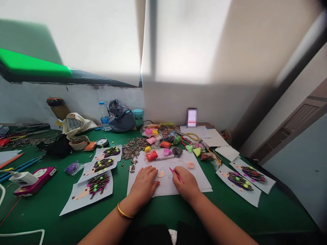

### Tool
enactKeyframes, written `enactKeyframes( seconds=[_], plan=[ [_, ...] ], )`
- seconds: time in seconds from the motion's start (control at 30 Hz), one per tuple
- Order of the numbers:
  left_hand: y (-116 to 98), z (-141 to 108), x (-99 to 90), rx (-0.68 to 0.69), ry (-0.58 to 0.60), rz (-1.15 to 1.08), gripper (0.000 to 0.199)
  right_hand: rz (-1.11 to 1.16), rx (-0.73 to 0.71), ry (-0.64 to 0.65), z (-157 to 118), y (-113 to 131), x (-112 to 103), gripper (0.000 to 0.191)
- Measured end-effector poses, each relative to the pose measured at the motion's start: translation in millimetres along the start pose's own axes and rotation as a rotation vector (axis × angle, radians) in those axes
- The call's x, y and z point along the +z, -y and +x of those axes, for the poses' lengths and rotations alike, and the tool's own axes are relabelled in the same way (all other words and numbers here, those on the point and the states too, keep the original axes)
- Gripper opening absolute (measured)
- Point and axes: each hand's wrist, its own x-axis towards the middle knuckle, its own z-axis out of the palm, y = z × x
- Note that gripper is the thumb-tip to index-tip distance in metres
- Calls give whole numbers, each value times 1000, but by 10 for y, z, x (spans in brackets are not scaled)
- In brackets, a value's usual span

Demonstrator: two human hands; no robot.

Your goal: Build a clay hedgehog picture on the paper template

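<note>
My left hand point(145, 182) lies flat on a white sheet of paper point(201, 182), fingers stretched out. Beside its fingertips is a flattened piece of peach clay point(161, 174) on a faint drawn outline point(168, 169). My right hand point(188, 185) is closed around a slim pink modelling tool point(178, 174), whose tip points up and left over the drawing. To the right on the same sheet sits a peach clay lump point(190, 165). A marker point(165, 158) and a red clay packet point(151, 155) rest along the paper's far edge.
Sunflower seeds point(134, 148) are piled behind the paper's left corner. Finished hedgehog pictures lie left point(87, 192) and right point(238, 183). Clay packets point(166, 144), scissors point(192, 136), a phone point(192, 117), a bottle point(104, 115) and a bag point(121, 117) stand farther back.
</note>
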Motion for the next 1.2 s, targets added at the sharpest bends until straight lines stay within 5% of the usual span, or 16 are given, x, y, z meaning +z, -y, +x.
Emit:
enactKeyframes(
  seconds=[0.67, 0.83, 1.03, 1.2],
  plan=[
    [-63, -10, -79, -2, 112, -31, 47, 14, -29, -24, 6, -19, -14, 17],
    [-62, -11, -79, -18, 13, -63, 43, 30, 1, -30, 7, -13, -28, 16],
    [360, 145, -229, -309, -413, -311, 44, 51, 25, -19, 8, -29, -23, 17],
    [824, 236, -345, -776, -471, -804, 51, 53, 23, -23, 11, -46, -5, 16]
  ],
)
